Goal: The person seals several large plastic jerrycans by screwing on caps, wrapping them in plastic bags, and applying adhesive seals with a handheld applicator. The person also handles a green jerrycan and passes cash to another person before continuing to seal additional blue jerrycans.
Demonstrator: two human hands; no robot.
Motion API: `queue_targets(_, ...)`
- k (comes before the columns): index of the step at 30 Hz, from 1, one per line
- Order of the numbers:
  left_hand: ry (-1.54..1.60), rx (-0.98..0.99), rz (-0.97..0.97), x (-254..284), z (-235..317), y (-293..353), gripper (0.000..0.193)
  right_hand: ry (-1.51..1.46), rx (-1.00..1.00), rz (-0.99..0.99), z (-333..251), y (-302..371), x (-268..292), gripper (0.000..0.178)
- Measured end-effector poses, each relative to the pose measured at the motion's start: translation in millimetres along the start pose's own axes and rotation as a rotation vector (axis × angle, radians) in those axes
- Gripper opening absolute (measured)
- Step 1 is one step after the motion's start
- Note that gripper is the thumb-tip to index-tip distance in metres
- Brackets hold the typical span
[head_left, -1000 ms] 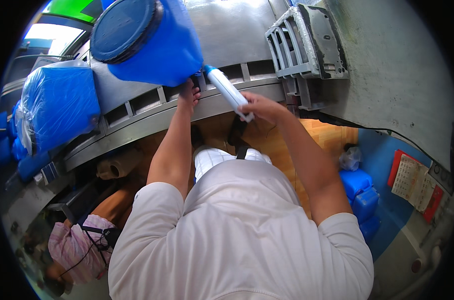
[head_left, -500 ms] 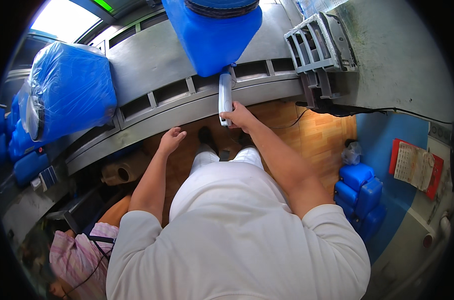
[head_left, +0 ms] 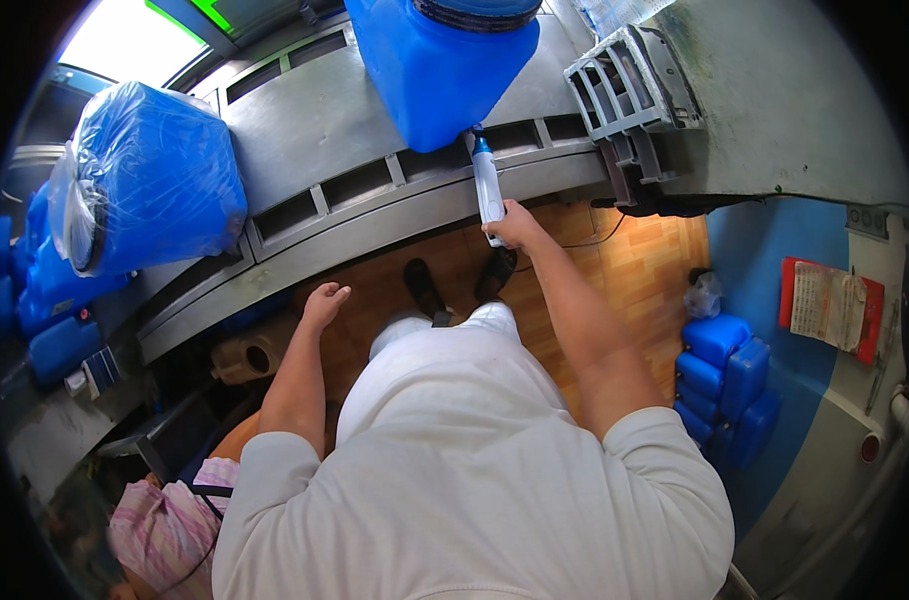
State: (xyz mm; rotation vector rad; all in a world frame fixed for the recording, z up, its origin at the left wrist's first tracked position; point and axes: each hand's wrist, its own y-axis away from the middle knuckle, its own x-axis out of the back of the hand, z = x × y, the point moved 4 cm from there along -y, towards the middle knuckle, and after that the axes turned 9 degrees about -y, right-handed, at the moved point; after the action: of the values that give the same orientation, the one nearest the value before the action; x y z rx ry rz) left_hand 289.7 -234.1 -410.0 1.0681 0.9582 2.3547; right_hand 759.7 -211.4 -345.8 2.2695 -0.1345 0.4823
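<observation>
A white stick-shaped hand tool (head_left: pixel 488 190) with a blue collar and a dark tip is gripped at its lower end by my right hand (head_left: pixel 514 226). It points up, away from me, its tip at the bottom corner of a large blue plastic drum (head_left: pixel 444 85) on the metal counter. Whether the tip touches the drum I cannot tell. My left hand (head_left: pixel 324 304) hangs free in front of the counter edge, fingers loosely bent and nothing seen in them.
On the left of the slotted metal counter (head_left: pixel 309 110) lies another blue drum (head_left: pixel 169 180) wrapped in clear film. A grey metal rack (head_left: pixel 629 85) stands right. Several blue containers (head_left: pixel 719 385) sit by the right wall. A person in a pink striped top (head_left: pixel 169 515) is close at lower left.
The tool and my right hand have shifted right, and the tool now leans slightly. My left hand has moved a little left and down. The whole view has shifted slightly.
</observation>
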Motion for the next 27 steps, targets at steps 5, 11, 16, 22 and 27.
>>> queue_targets(5,-0.042,-0.051,-0.014,1.6,20.8,-13.1,0.063,0.023,-0.002,-0.033,-6.2,13.6,11.6,0.065)
queue_targets(11,0.008,-0.136,-0.009,11.0,62.7,-25.4,0.065,0.016,0.02,-0.111,-7.0,38.4,32.0,0.062)
queue_targets(16,0.3,-0.498,0.225,56.9,186.8,-34.4,0.073,0.057,0.167,-0.093,-16.0,60.9,57.1,0.053)
queue_targets(22,0.124,-1.07,0.752,140.9,400.9,54.3,0.114,-0.803,0.196,-0.301,-16.6,119.5,151.2,0.053)
queue_targets(27,-0.04,-1.106,0.892,133.6,516.2,87.5,0.124,-1.113,0.522,-0.354,-24.7,136.4,268.0,0.06)
